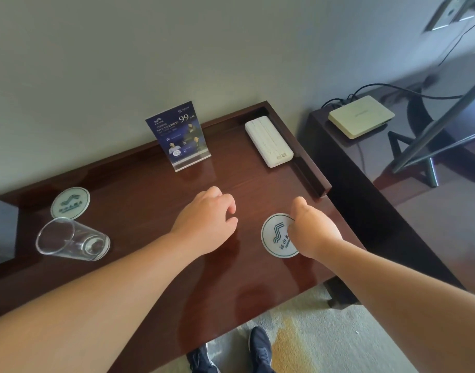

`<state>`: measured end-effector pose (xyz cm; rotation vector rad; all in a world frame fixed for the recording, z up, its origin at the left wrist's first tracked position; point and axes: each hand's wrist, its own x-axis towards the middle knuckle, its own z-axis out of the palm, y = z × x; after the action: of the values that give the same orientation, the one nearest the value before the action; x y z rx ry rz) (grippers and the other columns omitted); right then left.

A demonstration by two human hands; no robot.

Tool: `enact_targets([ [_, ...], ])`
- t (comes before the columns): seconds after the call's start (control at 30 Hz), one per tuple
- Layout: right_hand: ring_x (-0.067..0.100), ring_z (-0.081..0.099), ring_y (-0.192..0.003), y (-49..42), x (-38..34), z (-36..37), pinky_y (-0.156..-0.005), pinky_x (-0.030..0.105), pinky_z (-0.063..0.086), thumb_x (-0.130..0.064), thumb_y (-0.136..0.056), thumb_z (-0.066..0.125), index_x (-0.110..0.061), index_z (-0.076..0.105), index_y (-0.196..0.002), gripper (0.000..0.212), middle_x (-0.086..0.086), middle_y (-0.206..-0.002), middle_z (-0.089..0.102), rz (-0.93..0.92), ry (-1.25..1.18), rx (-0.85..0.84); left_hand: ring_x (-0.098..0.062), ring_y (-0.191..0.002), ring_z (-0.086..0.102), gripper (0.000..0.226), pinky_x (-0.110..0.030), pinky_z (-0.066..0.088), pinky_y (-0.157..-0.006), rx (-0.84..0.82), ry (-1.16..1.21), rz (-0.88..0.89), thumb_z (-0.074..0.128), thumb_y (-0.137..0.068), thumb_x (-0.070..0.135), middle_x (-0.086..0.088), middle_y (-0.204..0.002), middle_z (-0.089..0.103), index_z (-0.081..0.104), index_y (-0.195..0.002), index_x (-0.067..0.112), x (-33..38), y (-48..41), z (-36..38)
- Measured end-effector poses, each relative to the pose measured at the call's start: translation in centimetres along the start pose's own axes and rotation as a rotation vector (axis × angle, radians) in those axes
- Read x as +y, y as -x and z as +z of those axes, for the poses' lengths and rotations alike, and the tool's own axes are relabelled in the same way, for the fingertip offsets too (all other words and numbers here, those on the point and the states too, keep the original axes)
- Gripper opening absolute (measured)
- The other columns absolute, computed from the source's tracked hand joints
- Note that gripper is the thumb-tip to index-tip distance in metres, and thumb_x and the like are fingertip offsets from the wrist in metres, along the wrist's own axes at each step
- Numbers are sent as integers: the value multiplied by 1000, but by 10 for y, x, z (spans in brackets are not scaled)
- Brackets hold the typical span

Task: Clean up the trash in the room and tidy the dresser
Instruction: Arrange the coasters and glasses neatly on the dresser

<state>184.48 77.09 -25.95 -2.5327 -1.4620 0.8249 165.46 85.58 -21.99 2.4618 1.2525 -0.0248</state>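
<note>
On the dark wooden dresser top (150, 211), a clear glass (71, 239) lies tipped on its side at the left. Just behind it sits a round white coaster (70, 202) with a green logo. A second coaster (276, 235) lies near the right front; my right hand (313, 228) rests on its right part, fingers curled down onto it. My left hand (206, 216) hovers over bare wood in the middle, fingers loosely curled, holding nothing.
A blue card in an acrylic stand (178, 135) stands at the back by the wall. A white power bank (268, 141) lies in the back right corner. A lower table (338, 146) on the right carries a cream box (361, 115) with cables.
</note>
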Motion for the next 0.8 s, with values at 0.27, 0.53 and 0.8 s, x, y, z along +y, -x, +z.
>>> enact_targets([
  [0.27,16,57,-73,-4,-38,-19,-57,33,49,-10,-89,48,-21,45,-95,12,-3,-84,58,-69,-223,40,-12,-98,49,13,-29,46,-75,63,9,-16,54,-93,36,8,-108,48,57,-100,26,-12,13,-28],
  [0.53,20,64,-80,-15,-120,-2,-68,42,58,-9,-87,45,-30,54,-97,25,-10,-89,60,-186,-564,14,-14,-99,48,16,-32,42,-76,192,12,-105,54,-91,36,8,-107,49,59,-100,25,-61,43,-77],
  [0.8,21,66,-85,-23,-216,31,-61,29,56,-3,-87,49,-20,57,-95,20,4,-102,63,-125,-862,-121,-14,-102,49,17,-34,44,-81,331,3,-246,58,-88,35,8,-109,50,60,-101,25,-142,79,-123],
])
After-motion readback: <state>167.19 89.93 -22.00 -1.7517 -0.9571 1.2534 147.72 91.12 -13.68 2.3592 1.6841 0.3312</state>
